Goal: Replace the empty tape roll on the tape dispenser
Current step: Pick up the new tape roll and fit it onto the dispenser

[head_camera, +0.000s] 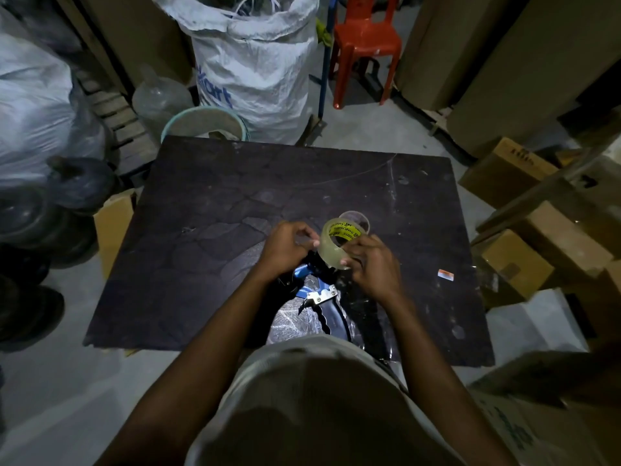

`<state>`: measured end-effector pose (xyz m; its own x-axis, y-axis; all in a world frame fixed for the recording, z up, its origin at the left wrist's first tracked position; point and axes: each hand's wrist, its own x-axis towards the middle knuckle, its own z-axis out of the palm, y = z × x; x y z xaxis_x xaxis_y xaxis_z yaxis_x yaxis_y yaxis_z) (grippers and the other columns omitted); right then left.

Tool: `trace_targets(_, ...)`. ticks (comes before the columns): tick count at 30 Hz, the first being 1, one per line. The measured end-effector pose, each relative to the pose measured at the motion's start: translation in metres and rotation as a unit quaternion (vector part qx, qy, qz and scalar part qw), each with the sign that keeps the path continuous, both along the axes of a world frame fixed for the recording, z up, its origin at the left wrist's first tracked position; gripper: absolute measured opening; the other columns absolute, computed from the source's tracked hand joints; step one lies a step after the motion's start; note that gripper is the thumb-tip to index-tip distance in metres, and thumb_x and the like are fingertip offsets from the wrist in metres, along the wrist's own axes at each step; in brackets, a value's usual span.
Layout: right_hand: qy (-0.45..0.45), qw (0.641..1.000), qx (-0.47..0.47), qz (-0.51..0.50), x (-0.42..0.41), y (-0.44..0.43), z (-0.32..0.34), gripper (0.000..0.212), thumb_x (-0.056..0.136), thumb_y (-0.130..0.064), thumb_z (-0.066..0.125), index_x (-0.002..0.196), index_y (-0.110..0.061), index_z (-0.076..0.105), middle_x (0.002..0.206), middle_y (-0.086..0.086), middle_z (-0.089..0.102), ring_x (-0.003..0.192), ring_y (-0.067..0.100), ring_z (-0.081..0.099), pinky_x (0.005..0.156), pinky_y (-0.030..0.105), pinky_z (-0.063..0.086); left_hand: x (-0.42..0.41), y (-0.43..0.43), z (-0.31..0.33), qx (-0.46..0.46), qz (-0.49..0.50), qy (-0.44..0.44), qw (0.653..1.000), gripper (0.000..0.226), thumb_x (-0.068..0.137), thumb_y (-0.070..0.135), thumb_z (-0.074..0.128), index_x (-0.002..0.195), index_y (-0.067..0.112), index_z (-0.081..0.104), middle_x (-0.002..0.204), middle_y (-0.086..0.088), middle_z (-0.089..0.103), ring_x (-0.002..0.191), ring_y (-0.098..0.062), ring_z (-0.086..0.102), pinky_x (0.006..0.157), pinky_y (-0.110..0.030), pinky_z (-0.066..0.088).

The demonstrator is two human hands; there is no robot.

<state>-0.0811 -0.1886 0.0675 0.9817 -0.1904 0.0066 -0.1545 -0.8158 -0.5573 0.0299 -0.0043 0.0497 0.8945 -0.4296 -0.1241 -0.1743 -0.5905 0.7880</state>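
Note:
A full roll of clear tape (332, 248) with a yellow printed core is held above the dark tabletop (218, 230). My right hand (368, 267) grips the roll from the right. My left hand (289, 247) pinches the tape's loose end at the roll's left side. Under both hands lies the blue and black tape dispenser (319, 294), its metal blade plate and black handle pointing toward me. Just behind the roll, an empty tape core (356, 220) stands on the table.
A small orange label (446, 274) lies on the table to the right. Cardboard boxes (517, 260) are stacked at the right, a white sack (255, 62) and red chair (366, 38) stand behind, and a bucket (205, 124) is at the far left edge.

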Motion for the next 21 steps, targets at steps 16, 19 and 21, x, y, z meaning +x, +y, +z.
trace_targets(16,-0.068,0.994,-0.021,0.079,0.015,-0.002,-0.020,0.033,0.071,0.003,0.083,0.101,-0.012,0.082,0.104,0.002,0.074,0.099,0.028,0.063,0.077,0.039,0.058,0.030,0.014,0.011,-0.014,0.022,0.158,0.987,0.027,0.105,0.018,0.055,0.119,0.001,0.069,0.098,-0.014,0.074,0.055,0.002,0.061,0.056,-0.016,0.047)
trace_targets(19,-0.094,0.991,-0.015,0.095,0.016,-0.004,-0.024,0.039,0.066,0.013,0.079,0.100,-0.006,0.081,0.105,0.006,0.074,0.098,0.030,0.065,0.080,0.037,0.057,0.019,0.012,0.002,-0.060,0.064,0.222,0.971,0.036,0.106,0.032,0.052,0.120,0.005,0.070,0.092,-0.002,0.072,0.055,0.006,0.056,0.049,-0.013,0.042)
trace_targets(21,-0.109,0.989,-0.005,0.101,0.015,-0.003,-0.028,0.039,0.067,0.016,0.078,0.102,-0.002,0.081,0.108,0.008,0.074,0.101,0.029,0.066,0.085,0.035,0.056,0.018,0.015,0.002,-0.082,0.052,0.250,0.963,0.035,0.104,0.038,0.053,0.117,0.011,0.072,0.094,0.003,0.071,0.073,-0.001,0.059,0.059,-0.018,0.048)
